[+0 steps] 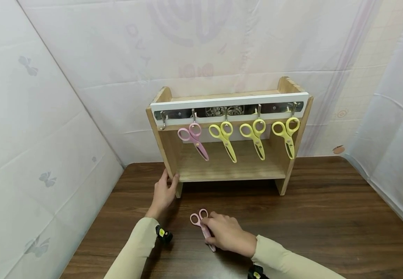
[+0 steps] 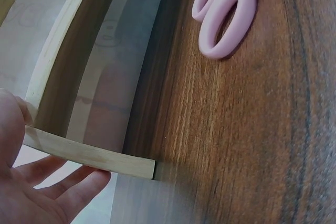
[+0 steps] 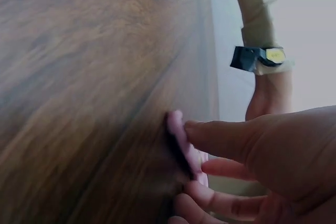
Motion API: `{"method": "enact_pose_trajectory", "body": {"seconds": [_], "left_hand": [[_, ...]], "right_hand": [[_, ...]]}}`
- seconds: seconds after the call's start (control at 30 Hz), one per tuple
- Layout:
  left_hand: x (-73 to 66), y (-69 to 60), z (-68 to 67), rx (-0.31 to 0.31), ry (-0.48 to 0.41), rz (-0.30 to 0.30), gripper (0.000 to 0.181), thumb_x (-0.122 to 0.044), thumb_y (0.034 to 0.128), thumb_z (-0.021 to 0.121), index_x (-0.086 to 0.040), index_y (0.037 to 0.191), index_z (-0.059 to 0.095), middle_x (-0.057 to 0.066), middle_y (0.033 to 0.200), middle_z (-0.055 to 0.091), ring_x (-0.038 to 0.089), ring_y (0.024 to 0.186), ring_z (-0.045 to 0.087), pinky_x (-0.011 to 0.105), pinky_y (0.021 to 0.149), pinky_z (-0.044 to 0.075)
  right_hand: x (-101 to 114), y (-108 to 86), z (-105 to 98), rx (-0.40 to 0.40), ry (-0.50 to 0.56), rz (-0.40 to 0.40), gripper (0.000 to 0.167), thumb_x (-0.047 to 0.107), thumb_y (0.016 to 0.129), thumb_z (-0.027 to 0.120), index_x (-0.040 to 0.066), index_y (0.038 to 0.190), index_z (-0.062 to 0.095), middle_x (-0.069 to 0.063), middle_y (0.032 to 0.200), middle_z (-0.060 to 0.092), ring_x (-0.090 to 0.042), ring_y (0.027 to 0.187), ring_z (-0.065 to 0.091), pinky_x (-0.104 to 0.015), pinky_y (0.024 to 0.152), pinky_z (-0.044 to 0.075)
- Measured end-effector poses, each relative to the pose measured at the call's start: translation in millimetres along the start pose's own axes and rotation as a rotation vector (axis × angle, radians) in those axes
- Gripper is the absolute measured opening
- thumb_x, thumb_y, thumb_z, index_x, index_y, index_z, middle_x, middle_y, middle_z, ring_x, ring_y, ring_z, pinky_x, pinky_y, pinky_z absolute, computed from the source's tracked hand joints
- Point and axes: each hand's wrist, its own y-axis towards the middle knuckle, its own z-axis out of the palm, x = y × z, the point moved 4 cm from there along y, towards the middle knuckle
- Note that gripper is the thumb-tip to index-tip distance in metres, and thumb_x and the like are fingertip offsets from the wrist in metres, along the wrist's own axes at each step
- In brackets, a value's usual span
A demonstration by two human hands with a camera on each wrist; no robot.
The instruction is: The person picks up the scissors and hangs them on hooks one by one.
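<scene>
Pink scissors (image 1: pixel 204 231) lie on the table in front of the rack, handle loops toward it. My right hand (image 1: pixel 226 232) pinches them along the blades between thumb and fingers; in the right wrist view the scissors (image 3: pixel 181 132) are partly hidden by that hand. My left hand (image 1: pixel 164 193) holds the lower left side of a wooden shelf rack (image 1: pixel 230 176), thumb at the front edge and fingers along the outer face. A second pair of pink scissors (image 1: pixel 198 143) hangs from a hook. Several yellow scissors, such as the rightmost pair (image 1: pixel 286 133), hang beside it.
A white rail (image 1: pixel 229 101) with a metal hook strip runs across the rack's front. Its leftmost hook (image 1: pixel 163 121) holds nothing. The brown wooden table (image 1: pixel 326 217) extends to both sides. White patterned cloth (image 1: pixel 110 50) stands behind and at the sides.
</scene>
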Motion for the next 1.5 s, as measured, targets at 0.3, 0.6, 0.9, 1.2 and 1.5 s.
{"method": "enact_pose_trajectory", "body": {"seconds": [0.3, 0.6, 0.9, 1.2, 1.5], "left_hand": [[1.9, -0.1, 0.2, 0.026, -0.024, -0.012, 0.046, -0.033, 0.1098, 0.051, -0.009, 0.149, 0.046, 0.023, 0.133, 0.063, 0.041, 0.115, 0.066, 0.052, 0.082, 0.062], [3.4, 0.4, 2.3, 0.02, -0.026, -0.007, 0.048, -0.033, 0.1097, 0.051, -0.008, 0.15, 0.046, 0.024, 0.135, 0.062, 0.043, 0.116, 0.065, 0.052, 0.082, 0.062], [2.0, -0.2, 1.7, 0.019, -0.022, -0.01, 0.048, -0.033, 0.1097, 0.051, -0.008, 0.15, 0.046, 0.024, 0.136, 0.061, 0.043, 0.116, 0.065, 0.053, 0.082, 0.062], [0.5, -0.9, 0.7, 0.019, -0.023, -0.005, 0.045, -0.032, 0.1094, 0.052, -0.008, 0.147, 0.048, 0.023, 0.134, 0.063, 0.042, 0.116, 0.066, 0.053, 0.082, 0.062], [1.9, -0.9, 1.3, 0.029, -0.031, -0.012, 0.049, -0.035, 0.1098, 0.05, -0.007, 0.15, 0.045, 0.024, 0.137, 0.06, 0.043, 0.116, 0.065, 0.053, 0.084, 0.061]], "right_hand": [[-23, -17.1, -15, -0.014, 0.081, -0.021, 0.026, 0.02, 0.077, 0.09, 0.024, 0.094, 0.07, 0.01, 0.082, 0.056, -0.009, 0.068, 0.053, -0.027, 0.046, 0.04], [-43, -26.8, -21, -0.04, 0.082, 0.01, 0.014, 0.013, 0.081, 0.087, 0.018, 0.084, 0.075, 0.005, 0.077, 0.059, -0.009, 0.062, 0.054, -0.029, 0.045, 0.043], [-46, -27.3, -20, -0.03, 0.1, 0.024, 0.012, 0.008, 0.084, 0.083, 0.016, 0.083, 0.074, 0.006, 0.076, 0.063, -0.007, 0.06, 0.052, -0.028, 0.045, 0.043], [-49, -26.9, -19, -0.082, 0.087, 0.036, 0.015, 0.007, 0.084, 0.083, 0.017, 0.081, 0.072, 0.007, 0.074, 0.057, -0.008, 0.061, 0.051, -0.027, 0.044, 0.041], [-53, -28.1, -18, -0.146, 0.08, 0.023, 0.022, 0.005, 0.082, 0.083, 0.018, 0.076, 0.067, 0.009, 0.07, 0.053, -0.008, 0.057, 0.049, -0.026, 0.043, 0.039]]}}
